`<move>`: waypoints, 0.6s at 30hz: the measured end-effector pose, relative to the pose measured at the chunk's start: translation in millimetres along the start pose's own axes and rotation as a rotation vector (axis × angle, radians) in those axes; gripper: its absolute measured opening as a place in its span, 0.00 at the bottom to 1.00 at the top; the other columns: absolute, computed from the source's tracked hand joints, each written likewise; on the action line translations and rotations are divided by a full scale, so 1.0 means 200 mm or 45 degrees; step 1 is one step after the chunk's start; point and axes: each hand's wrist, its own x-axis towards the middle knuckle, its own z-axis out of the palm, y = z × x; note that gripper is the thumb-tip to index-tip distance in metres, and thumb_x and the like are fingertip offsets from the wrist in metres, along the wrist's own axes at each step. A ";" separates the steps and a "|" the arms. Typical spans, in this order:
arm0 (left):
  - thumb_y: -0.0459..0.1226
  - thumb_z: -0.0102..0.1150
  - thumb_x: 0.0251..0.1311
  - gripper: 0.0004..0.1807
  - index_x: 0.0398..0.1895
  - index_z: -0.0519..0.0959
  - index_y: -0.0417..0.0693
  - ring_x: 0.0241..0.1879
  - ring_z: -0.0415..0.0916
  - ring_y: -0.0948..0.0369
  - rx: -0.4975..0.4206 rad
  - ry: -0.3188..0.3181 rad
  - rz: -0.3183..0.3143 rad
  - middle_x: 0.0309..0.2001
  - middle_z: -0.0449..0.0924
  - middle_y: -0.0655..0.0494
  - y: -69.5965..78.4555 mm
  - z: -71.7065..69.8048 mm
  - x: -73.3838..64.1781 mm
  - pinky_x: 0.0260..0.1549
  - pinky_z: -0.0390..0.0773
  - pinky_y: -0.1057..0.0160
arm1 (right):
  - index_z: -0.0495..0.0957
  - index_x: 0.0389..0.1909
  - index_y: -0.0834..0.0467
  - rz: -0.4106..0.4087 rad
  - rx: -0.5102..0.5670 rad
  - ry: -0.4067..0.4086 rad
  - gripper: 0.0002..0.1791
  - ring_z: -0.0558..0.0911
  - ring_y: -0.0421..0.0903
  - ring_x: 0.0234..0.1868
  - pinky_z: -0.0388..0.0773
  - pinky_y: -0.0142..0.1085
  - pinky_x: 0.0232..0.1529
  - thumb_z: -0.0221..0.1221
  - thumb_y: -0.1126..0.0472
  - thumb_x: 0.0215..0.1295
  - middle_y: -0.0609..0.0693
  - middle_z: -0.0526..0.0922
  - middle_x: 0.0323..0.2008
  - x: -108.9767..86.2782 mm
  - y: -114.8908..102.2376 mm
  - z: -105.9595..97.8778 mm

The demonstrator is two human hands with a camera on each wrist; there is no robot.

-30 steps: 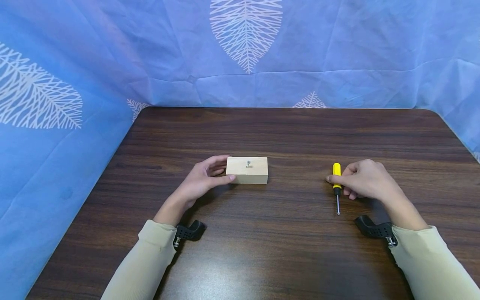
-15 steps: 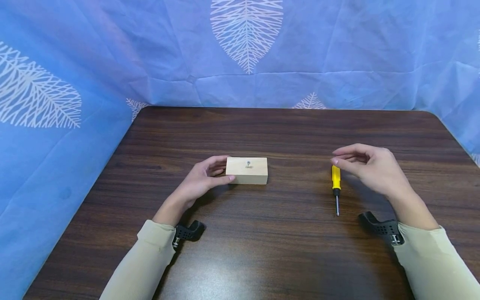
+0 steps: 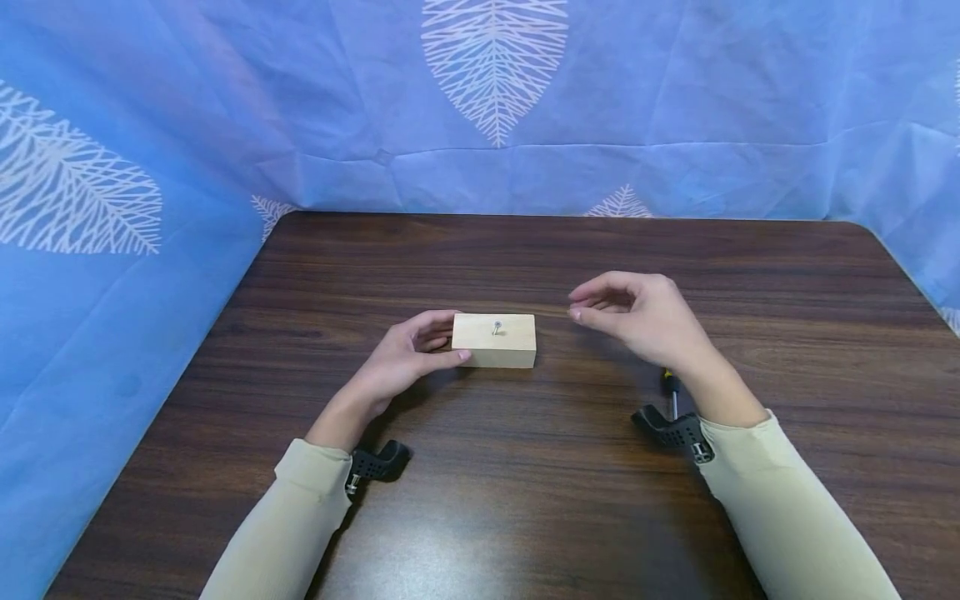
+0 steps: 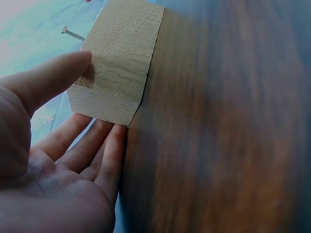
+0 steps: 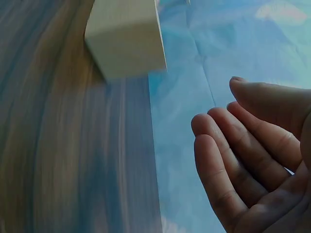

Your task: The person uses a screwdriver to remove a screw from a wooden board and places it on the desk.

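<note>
A pale wooden block lies on the table with a metal screw standing partway out of its top. My left hand grips the block's left end, thumb against the near side and fingers at the end and far side. In the left wrist view the screw's threads show above the wood. My right hand is in the air to the right of the block, fingers loosely bent and holding nothing. Under the right wrist lies a yellow-and-black screwdriver, mostly hidden by the hand and forearm.
The dark wood-grain table ends at a straight far edge. Behind it and along the left hangs a blue cloth with white leaf prints. Black wrist mounts stick out from both sleeves.
My right hand has let go of the screwdriver, risen off it and moved left toward the block. The screwdriver stays on the table. My left hand and the block have not moved.
</note>
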 end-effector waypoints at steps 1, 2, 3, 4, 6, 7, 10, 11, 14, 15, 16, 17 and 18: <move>0.41 0.75 0.67 0.36 0.77 0.72 0.54 0.77 0.71 0.51 -0.002 0.000 0.004 0.74 0.75 0.52 0.00 0.00 0.00 0.81 0.67 0.51 | 0.89 0.54 0.55 -0.019 0.017 -0.024 0.17 0.90 0.40 0.43 0.86 0.27 0.42 0.73 0.51 0.71 0.51 0.93 0.47 0.01 -0.01 0.03; 0.41 0.75 0.67 0.36 0.77 0.73 0.54 0.77 0.71 0.51 -0.003 0.001 0.005 0.74 0.75 0.52 0.00 0.00 0.00 0.81 0.67 0.51 | 0.89 0.53 0.56 -0.034 0.030 -0.041 0.15 0.90 0.41 0.44 0.86 0.27 0.42 0.73 0.53 0.71 0.52 0.93 0.46 0.03 -0.02 0.06; 0.41 0.75 0.67 0.36 0.76 0.73 0.55 0.77 0.71 0.51 -0.004 0.001 0.005 0.74 0.76 0.52 0.00 0.00 0.00 0.81 0.68 0.51 | 0.89 0.53 0.56 -0.045 0.048 -0.062 0.14 0.90 0.43 0.44 0.86 0.28 0.42 0.73 0.55 0.70 0.52 0.93 0.46 0.04 -0.03 0.09; 0.41 0.75 0.67 0.35 0.76 0.74 0.55 0.76 0.71 0.51 -0.004 0.001 0.006 0.73 0.76 0.52 0.00 0.00 0.00 0.81 0.68 0.51 | 0.89 0.52 0.56 -0.060 0.058 -0.080 0.14 0.90 0.44 0.44 0.87 0.29 0.42 0.73 0.56 0.70 0.51 0.93 0.46 0.05 -0.04 0.12; 0.41 0.75 0.66 0.35 0.75 0.74 0.56 0.76 0.72 0.51 -0.005 -0.001 0.013 0.73 0.76 0.52 0.00 0.00 0.00 0.80 0.68 0.52 | 0.90 0.51 0.55 -0.094 0.059 -0.111 0.12 0.90 0.45 0.44 0.87 0.30 0.42 0.73 0.58 0.69 0.50 0.92 0.45 0.06 -0.05 0.16; 0.41 0.75 0.66 0.35 0.75 0.74 0.56 0.76 0.72 0.52 -0.006 -0.002 0.016 0.73 0.76 0.52 0.00 0.00 0.00 0.80 0.68 0.52 | 0.90 0.51 0.54 -0.104 0.057 -0.121 0.12 0.90 0.45 0.45 0.87 0.30 0.42 0.73 0.59 0.69 0.49 0.92 0.45 0.07 -0.05 0.18; 0.40 0.75 0.67 0.35 0.75 0.74 0.54 0.76 0.72 0.52 -0.010 0.000 0.022 0.73 0.77 0.52 0.00 0.00 0.00 0.80 0.68 0.53 | 0.90 0.51 0.53 -0.134 0.064 -0.135 0.12 0.89 0.46 0.45 0.87 0.30 0.43 0.74 0.59 0.68 0.50 0.92 0.45 0.08 -0.07 0.22; 0.40 0.75 0.66 0.35 0.75 0.74 0.54 0.76 0.72 0.52 -0.012 0.000 0.024 0.73 0.77 0.52 0.01 0.00 0.00 0.80 0.68 0.53 | 0.90 0.51 0.54 -0.138 0.068 -0.134 0.12 0.88 0.46 0.45 0.86 0.30 0.43 0.74 0.60 0.68 0.50 0.92 0.45 0.08 -0.08 0.23; 0.40 0.75 0.67 0.34 0.75 0.74 0.54 0.76 0.72 0.52 -0.013 0.003 0.023 0.73 0.77 0.52 0.01 0.00 0.00 0.81 0.67 0.52 | 0.90 0.50 0.55 -0.141 0.089 -0.136 0.12 0.88 0.46 0.44 0.86 0.30 0.43 0.74 0.61 0.67 0.51 0.92 0.44 0.10 -0.09 0.25; 0.40 0.75 0.67 0.34 0.75 0.74 0.53 0.76 0.72 0.52 -0.013 0.003 0.022 0.73 0.77 0.52 0.01 0.00 0.00 0.81 0.67 0.52 | 0.90 0.50 0.55 -0.142 0.091 -0.140 0.12 0.89 0.47 0.44 0.86 0.30 0.43 0.75 0.61 0.67 0.51 0.92 0.44 0.10 -0.10 0.26; 0.40 0.75 0.67 0.34 0.75 0.74 0.53 0.76 0.72 0.51 -0.013 0.005 0.022 0.73 0.77 0.51 0.01 0.00 0.00 0.81 0.67 0.51 | 0.90 0.49 0.55 -0.145 0.091 -0.142 0.12 0.89 0.47 0.43 0.86 0.30 0.43 0.75 0.61 0.66 0.52 0.93 0.43 0.10 -0.10 0.26; 0.40 0.75 0.66 0.35 0.75 0.74 0.53 0.75 0.72 0.51 -0.013 0.006 0.023 0.73 0.77 0.51 0.01 0.00 0.00 0.81 0.67 0.51 | 0.90 0.49 0.55 -0.148 0.088 -0.144 0.12 0.89 0.47 0.43 0.86 0.30 0.42 0.75 0.61 0.66 0.52 0.93 0.43 0.10 -0.10 0.27; 0.40 0.75 0.66 0.34 0.75 0.74 0.53 0.75 0.72 0.51 -0.014 0.007 0.025 0.72 0.77 0.51 0.01 0.00 0.00 0.81 0.67 0.51 | 0.90 0.49 0.55 -0.150 0.087 -0.146 0.12 0.89 0.47 0.43 0.86 0.30 0.42 0.75 0.61 0.66 0.51 0.93 0.42 0.11 -0.10 0.27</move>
